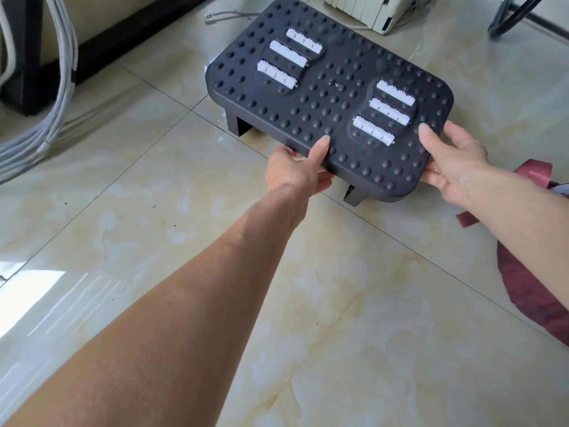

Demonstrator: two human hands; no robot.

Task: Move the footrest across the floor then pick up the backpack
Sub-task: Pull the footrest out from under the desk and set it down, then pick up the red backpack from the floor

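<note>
Footrest (329,97) sits on the tiled floor (338,303), gripped at its near edge. Left hand (292,171) and right hand (452,164) each clamp it, thumbs on top and fingers beneath, for balanced two-handed control. Maroon fabric (529,278), possibly the backpack, lies right. Cables (55,97) hang beyond.
</note>
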